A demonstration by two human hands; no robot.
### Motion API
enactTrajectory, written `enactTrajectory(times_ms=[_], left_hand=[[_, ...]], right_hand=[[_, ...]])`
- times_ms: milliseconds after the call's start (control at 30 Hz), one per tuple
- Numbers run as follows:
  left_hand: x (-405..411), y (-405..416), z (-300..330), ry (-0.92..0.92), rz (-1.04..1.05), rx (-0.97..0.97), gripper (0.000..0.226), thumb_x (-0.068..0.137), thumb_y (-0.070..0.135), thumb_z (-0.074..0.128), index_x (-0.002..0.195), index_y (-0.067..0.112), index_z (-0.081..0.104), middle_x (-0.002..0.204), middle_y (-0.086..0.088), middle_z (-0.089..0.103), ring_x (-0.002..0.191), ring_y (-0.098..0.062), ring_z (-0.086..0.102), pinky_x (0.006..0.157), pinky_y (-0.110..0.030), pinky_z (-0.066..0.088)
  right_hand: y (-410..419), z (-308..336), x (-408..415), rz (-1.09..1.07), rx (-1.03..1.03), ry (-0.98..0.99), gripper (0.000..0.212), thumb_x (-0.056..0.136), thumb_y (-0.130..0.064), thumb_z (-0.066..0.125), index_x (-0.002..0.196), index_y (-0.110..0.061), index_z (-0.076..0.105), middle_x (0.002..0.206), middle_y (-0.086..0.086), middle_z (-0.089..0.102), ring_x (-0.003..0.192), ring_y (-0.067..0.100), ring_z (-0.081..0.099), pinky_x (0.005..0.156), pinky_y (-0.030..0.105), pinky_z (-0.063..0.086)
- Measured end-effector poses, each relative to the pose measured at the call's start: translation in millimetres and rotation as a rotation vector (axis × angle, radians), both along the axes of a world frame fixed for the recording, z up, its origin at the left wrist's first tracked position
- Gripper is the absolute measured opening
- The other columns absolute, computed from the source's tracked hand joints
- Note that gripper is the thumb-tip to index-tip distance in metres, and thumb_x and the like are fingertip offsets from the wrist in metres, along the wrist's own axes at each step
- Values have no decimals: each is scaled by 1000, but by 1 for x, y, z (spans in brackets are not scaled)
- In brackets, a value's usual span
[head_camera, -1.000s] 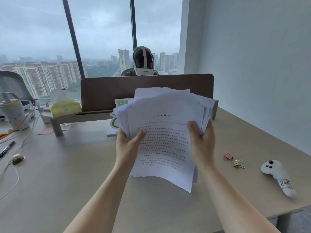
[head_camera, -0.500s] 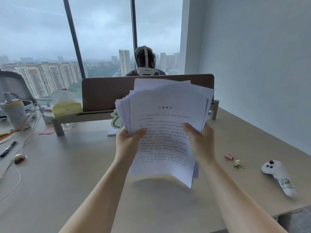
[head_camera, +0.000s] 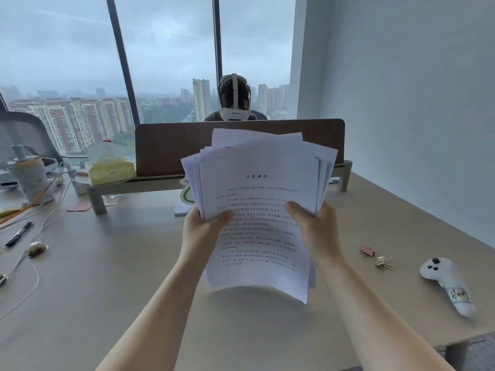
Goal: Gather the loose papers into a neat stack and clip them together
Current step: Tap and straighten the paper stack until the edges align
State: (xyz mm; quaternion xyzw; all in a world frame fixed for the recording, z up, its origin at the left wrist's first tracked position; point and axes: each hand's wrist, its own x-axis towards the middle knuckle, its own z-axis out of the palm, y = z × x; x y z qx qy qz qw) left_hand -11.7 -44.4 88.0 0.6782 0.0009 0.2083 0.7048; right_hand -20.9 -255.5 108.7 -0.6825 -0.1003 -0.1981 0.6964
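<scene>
Far left on the tabletop [head_camera: 107, 277] lie a black pen [head_camera: 18, 234] and some loose white cables [head_camera: 29, 277], with a wrapped cup [head_camera: 30, 178] standing behind them. Further along, a yellow tissue pack [head_camera: 109, 167] sits on the low shelf riser [head_camera: 139, 184] under a brown divider panel [head_camera: 171, 145].

In the middle, both arms reach forward and hold the sheaf of papers [head_camera: 257, 210] up above the tabletop, tilted toward the viewer. The sheets are uneven, fanned at the top and along both sides, with the printed top page facing up and its lower edge curling free. The left hand [head_camera: 203, 231] grips the left edge, thumb pressed over the front page and fingers hidden behind. The right hand [head_camera: 316, 231] grips the right edge the same way, thumb on the print.

Beyond the divider sits a person wearing a white headset [head_camera: 234, 103], against tall windows.

To the right of the papers, a pink binder clip [head_camera: 367, 250] and a gold binder clip [head_camera: 383, 262] lie just beside each other on the tabletop. Further right rests a white handheld controller [head_camera: 447, 285].
</scene>
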Motion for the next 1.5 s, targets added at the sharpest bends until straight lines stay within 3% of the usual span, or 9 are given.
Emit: enactTrajectory(times_ms=[167, 367, 600, 700, 833, 1033, 1267, 1400, 1500], left_hand=[[-6, 2, -33, 184, -57, 66, 21, 75, 10, 81, 93, 5, 72, 88, -5, 74, 83, -26, 69, 71, -30, 59], [-1, 4, -8, 85, 46, 166, 15, 76, 5, 79, 69, 14, 69, 56, 13, 69, 62, -16, 63, 53, -19, 54], [4, 27, 55, -106, 168, 700, 18, 74, 21, 77, 61, 26, 68, 55, 7, 60, 57, -17, 51, 58, -31, 46], [-2, 28, 77, -202, 251, 1045, 9, 77, 26, 73, 71, 20, 69, 60, 1, 63, 64, -27, 57, 61, -35, 48], [-4, 26, 84, -321, 269, 1309, 8, 80, 21, 72, 72, 20, 70, 68, 0, 70, 69, -31, 61, 66, -31, 40], [-14, 18, 59, -265, 220, 1524, 10, 80, 29, 70, 74, 23, 67, 77, 5, 71, 78, -23, 64, 79, -34, 35], [-19, 56, 24, -135, 463, 1205, 57, 69, 43, 82, 120, 25, 63, 122, -4, 66, 114, -29, 56, 98, -45, 36], [-17, 75, 4, 56, 347, 573, 95, 70, 24, 85, 148, 24, 29, 144, -10, 44, 127, -28, 47, 102, -45, 42], [-14, 82, -16, 168, 73, 91, 84, 70, 12, 85, 140, 17, 38, 128, -12, 60, 112, -27, 60, 90, -37, 49]], right_hand=[[-6, -29, -6, 11, -28, 135, 23, 89, -6, 68, 102, -24, 74, 98, -2, 78, 92, 17, 74, 88, 47, 58], [-18, 1, 0, -170, 1, -15, 55, 82, -7, 74, 121, -37, 50, 103, -16, 69, 91, 4, 69, 75, 26, 55], [-36, 31, 11, -481, -487, -214, 90, 75, -34, 77, 150, -31, 29, 157, -5, 31, 145, 17, 26, 118, 44, 26], [-33, 29, 11, -401, -566, -236, 69, 69, -42, 70, 134, -30, 52, 139, -4, 55, 134, 21, 43, 111, 48, 33], [-31, 5, 10, -208, -406, -121, 10, 65, -41, 69, 75, -42, 69, 72, -12, 66, 70, 3, 56, 67, 30, 43], [-26, -52, 2, -75, -128, 161, 25, 66, -25, 80, 74, -3, 73, 67, 21, 64, 69, 10, 49, 63, 29, 34], [-29, -68, -6, 12, 15, 234, 21, 80, 1, 74, 72, -18, 79, 77, 5, 71, 73, 17, 63, 70, 32, 45], [-31, -67, -6, 44, 10, 222, 27, 82, 4, 71, 71, -19, 79, 74, -2, 73, 67, 11, 66, 63, 24, 49], [-34, -68, -5, 42, 2, 220, 20, 84, 6, 69, 81, -12, 76, 67, -8, 74, 60, 3, 68, 51, 14, 48]])
